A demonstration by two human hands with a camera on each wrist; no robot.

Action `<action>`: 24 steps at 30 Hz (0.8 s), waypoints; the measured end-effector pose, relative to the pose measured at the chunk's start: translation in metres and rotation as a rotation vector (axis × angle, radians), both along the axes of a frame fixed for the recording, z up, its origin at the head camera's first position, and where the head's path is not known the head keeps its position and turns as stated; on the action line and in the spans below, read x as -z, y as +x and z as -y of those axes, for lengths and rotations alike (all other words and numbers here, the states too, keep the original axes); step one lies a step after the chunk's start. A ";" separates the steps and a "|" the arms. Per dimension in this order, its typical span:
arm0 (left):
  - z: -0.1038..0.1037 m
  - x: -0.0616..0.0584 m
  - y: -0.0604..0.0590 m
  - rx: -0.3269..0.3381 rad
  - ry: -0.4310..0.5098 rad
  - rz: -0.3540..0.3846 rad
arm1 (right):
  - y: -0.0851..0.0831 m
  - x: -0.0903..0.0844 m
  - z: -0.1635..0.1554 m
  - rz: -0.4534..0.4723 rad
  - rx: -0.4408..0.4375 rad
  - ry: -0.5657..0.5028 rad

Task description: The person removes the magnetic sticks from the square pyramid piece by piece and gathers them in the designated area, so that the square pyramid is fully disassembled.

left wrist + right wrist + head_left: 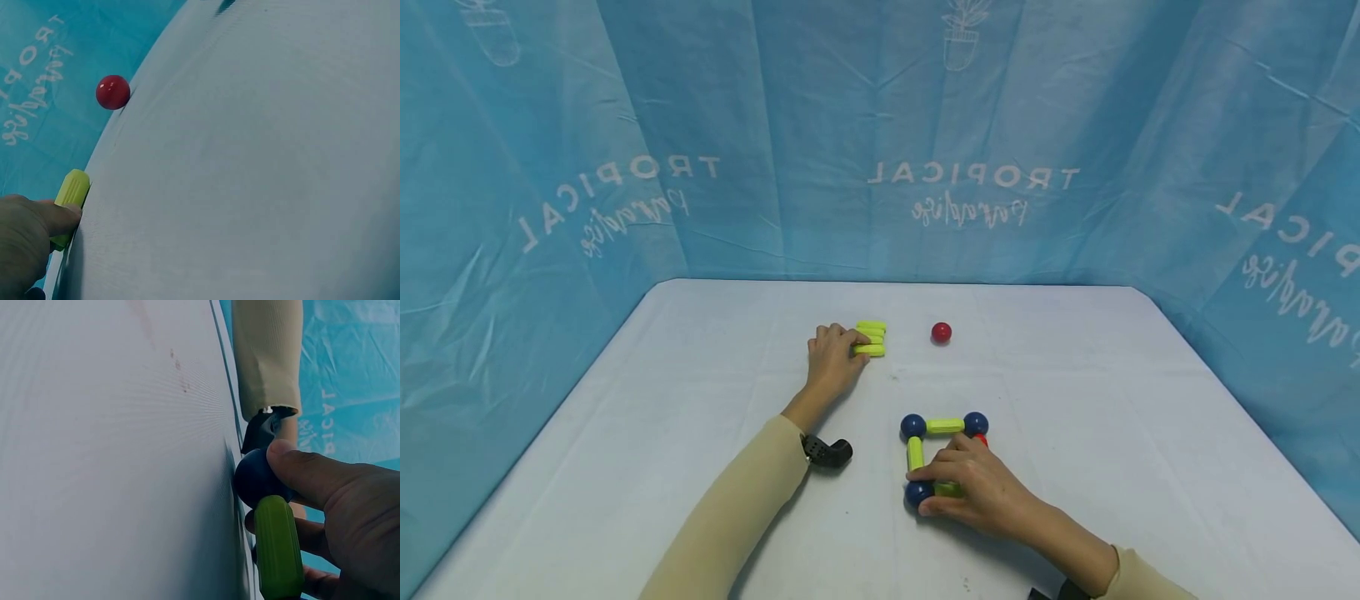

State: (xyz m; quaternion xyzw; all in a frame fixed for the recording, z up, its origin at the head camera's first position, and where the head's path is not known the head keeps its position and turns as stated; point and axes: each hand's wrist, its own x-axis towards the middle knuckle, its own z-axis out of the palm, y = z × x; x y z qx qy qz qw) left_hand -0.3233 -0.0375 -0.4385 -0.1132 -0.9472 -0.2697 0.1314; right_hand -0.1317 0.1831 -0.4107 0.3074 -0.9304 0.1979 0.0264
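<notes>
At the far middle of the table, my left hand (pixel 835 358) pinches the nearest of several yellow-green rods (pixel 871 351) lying side by side. The left wrist view shows the thumb pressed on this ribbed rod (pixel 76 187). Closer to me lies a four-sided frame of rods and balls. It has a blue ball (pixel 913 426) at the far left corner and another blue ball (pixel 976 423) at the far right. My right hand (pixel 981 487) grips the near left blue ball (pixel 259 478) between thumb and fingers. That hand hides the frame's near right corner, and a red piece (pixel 981 438) shows partly behind it.
A loose red ball (pixel 942 333) sits to the right of the rods. White cloth covers the table (pixel 715 375), and a blue printed curtain (pixel 820 108) hangs along its back and sides. A black wrist device (pixel 827 451) juts out from the left wrist.
</notes>
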 end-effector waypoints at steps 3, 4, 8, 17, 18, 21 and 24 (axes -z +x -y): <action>0.001 0.001 -0.001 -0.006 0.006 0.013 | 0.000 0.000 0.000 -0.005 -0.002 0.003; 0.001 0.001 -0.001 -0.007 0.007 0.015 | 0.000 -0.001 0.000 -0.003 0.000 0.004; 0.001 0.002 -0.001 -0.008 0.011 0.019 | 0.000 -0.005 -0.003 0.003 0.028 0.002; -0.001 -0.001 0.000 -0.011 0.003 0.044 | 0.007 -0.007 -0.025 -0.108 0.093 0.008; 0.000 -0.001 0.000 -0.012 0.002 0.046 | 0.008 -0.006 -0.028 -0.110 0.100 0.012; 0.001 -0.003 0.002 -0.015 -0.002 0.049 | 0.011 -0.003 -0.034 -0.112 0.110 0.026; 0.003 -0.006 0.005 -0.012 0.015 0.039 | 0.012 0.000 -0.038 -0.130 0.096 0.026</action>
